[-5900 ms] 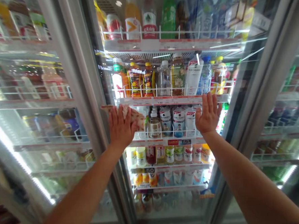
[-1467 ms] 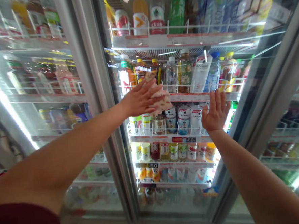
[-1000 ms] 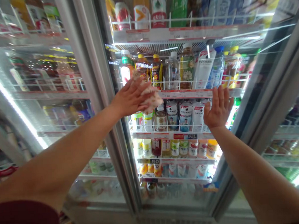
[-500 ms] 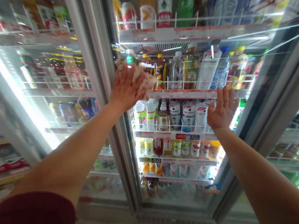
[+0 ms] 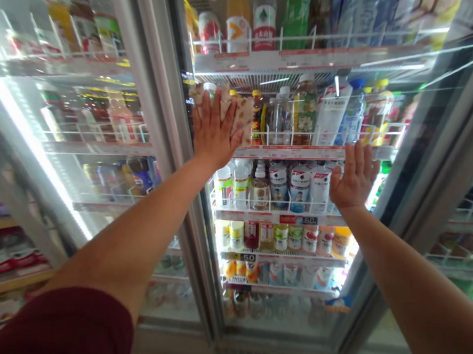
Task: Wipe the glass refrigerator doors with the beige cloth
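Note:
My left hand presses a crumpled pinkish cloth flat against the glass door of a drinks fridge, fingers spread, near the door's upper left by the frame. My right hand lies flat on the same glass farther right and lower, fingers stretched upward, holding nothing. Behind the glass stand rows of bottles and small white bottles on wire shelves with red price strips.
A grey door frame separates this door from a second glass door on the left with more drinks. Another fridge section stands at the right. A low shelf with packaged goods shows at far left.
My left hand has slid the cloth up and leftward across the glass, from the middle shelf level to the upper one. My right hand has stayed flat in place.

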`<state>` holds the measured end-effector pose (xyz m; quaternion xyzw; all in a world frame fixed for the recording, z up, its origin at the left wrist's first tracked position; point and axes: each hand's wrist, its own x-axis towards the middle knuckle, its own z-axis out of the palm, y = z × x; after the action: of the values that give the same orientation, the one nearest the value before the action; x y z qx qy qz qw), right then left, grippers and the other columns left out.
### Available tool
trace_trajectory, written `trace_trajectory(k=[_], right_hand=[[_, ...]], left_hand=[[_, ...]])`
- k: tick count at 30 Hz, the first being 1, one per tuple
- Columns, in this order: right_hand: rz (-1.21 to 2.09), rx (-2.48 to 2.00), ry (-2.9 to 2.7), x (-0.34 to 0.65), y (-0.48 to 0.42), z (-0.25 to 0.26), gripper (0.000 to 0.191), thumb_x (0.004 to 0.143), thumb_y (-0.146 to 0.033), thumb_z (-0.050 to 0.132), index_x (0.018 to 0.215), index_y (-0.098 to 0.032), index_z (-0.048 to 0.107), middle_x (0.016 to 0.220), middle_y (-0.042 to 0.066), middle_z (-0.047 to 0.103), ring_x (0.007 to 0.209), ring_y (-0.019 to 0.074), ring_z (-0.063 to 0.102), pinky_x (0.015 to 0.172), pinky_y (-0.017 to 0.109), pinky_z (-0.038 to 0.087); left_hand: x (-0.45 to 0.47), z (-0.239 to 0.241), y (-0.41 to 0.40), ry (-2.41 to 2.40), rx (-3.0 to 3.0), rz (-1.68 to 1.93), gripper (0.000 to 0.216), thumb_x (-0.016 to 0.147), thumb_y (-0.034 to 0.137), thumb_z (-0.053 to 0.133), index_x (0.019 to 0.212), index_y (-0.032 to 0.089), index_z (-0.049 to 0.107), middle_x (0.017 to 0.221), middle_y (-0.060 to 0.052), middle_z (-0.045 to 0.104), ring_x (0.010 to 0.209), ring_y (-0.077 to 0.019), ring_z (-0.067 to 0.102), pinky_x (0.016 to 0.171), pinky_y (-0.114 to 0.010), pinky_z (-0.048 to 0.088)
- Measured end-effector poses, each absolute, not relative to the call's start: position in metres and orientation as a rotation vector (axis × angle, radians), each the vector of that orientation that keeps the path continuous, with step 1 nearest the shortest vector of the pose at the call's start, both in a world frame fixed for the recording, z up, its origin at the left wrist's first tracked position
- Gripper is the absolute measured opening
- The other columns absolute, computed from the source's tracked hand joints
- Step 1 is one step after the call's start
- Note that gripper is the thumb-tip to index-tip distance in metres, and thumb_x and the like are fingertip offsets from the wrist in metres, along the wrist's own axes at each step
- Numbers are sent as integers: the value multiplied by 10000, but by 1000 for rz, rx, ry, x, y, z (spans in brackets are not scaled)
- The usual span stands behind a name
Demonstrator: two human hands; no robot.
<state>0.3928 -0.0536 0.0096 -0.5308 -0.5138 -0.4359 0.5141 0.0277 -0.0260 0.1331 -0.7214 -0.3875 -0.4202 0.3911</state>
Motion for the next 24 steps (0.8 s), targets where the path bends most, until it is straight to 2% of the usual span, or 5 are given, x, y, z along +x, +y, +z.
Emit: trace_trajectory(k=[6,13,17,19,24], right_hand=[[-1057,-1257,-1232,392,-53,9,653,994,-372,406,1611,-159,396,1646,157,444,1573,324,330,1278,596,201],[-1096,-1241,-1220,393,-53,8,647,1011,-389,393,1618,-164,387,1641,157,451,1570,326,341,1272,600,224],[-1108,-1236,-1220,394,-52,7,646,1010,-392,397,1616,-169,391,1641,153,453,1569,330,343,1268,605,235],[-1113,-1232,-1215,393,-53,8,642,1009,-394,401,1610,-169,402,1640,154,453,1568,331,347,1265,602,245],[-1090,-1250,-1219,394,-51,8,638,1005,-391,398,1603,-169,410,1632,161,463,1561,329,358,1266,609,238]], left_hand=[[55,138,-21,-332,-2158,-395,546,1074,508,350,1607,392,372,1707,102,277,1618,-182,16,1352,-549,22],[62,185,-6,-621,-1837,-1192,625,1055,443,381,1663,401,246,1707,141,184,1529,-95,-279,1325,-454,-162],[73,162,-12,-162,-2151,-455,542,1077,419,382,1614,350,374,1712,115,181,1587,-105,-100,1338,-427,-112],[73,163,-12,-130,-2233,-325,522,1077,436,375,1597,388,388,1704,150,204,1606,-113,3,1352,-430,-65],[76,183,-2,-544,-2017,-1103,591,1065,506,380,1644,413,296,1724,110,166,1601,-159,-132,1290,-473,-228]])
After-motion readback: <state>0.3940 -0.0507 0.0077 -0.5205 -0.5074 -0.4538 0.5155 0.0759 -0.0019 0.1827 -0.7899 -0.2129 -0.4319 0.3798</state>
